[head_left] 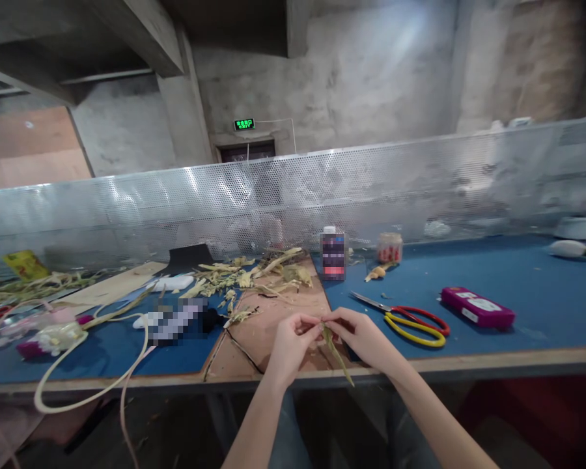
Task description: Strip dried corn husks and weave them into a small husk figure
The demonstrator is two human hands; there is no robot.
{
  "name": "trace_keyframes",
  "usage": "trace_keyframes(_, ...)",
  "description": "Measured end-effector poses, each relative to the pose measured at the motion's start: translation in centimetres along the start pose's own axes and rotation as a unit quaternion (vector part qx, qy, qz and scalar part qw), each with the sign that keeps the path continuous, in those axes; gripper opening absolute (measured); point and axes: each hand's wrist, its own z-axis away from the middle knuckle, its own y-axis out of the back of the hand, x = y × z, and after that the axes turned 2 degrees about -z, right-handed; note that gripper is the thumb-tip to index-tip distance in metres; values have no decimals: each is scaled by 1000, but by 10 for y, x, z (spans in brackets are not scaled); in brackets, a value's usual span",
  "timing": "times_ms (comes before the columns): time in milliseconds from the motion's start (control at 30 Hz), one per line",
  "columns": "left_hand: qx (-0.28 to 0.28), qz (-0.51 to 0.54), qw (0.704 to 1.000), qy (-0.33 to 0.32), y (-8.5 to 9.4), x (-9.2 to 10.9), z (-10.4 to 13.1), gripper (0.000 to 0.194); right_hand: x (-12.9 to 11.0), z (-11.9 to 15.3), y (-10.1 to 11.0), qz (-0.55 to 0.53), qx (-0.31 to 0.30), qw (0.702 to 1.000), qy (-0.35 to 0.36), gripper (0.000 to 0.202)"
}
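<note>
Both hands meet over the front of a brown board [278, 352]. My left hand [294, 342] is closed in a pinch at the top end of a thin yellow-green dried leaf strip [336, 355]. My right hand [355, 331] pinches the same end from the other side, its fingertips close to the left ones. The strip hangs down toward the table's front edge. Scissors [415, 326] with one red and one yellow handle lie open to the right of my right hand. Dried plant pieces [283, 270] are scattered behind the hands.
A pixelated bottle [333, 257] and a jar [389, 248] stand at the back. A purple pack [477, 308] lies right. Plant strips, a pixelated dark object [183, 322] and looping pale cords [41, 384] occupy the left. A perforated metal screen [254, 195] runs behind the table.
</note>
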Motion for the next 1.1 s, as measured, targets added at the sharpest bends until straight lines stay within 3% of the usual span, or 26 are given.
trace_keyframes(300,2,-7,1000,-7,1,0,0,21,2,1,-1,-9,18,1000,11,20)
trace_keyframes(467,24,-16,999,-27,2,-2,0,19,-1,0,0,-11,-20,1000,12,23)
trace_keyframes(600,19,-13,999,-38,2,-4,-1,20,-1,0,-1,-33,-29,999,-3,23)
trace_keyframes(933,-41,-31,998,-27,0,0,3,28,6,1,-1,-49,16,999,-1,18)
trace_keyframes(1100,-24,-61,996,-59,-3,1,4,35,10,0,-2,-66,-3,998,-10,19)
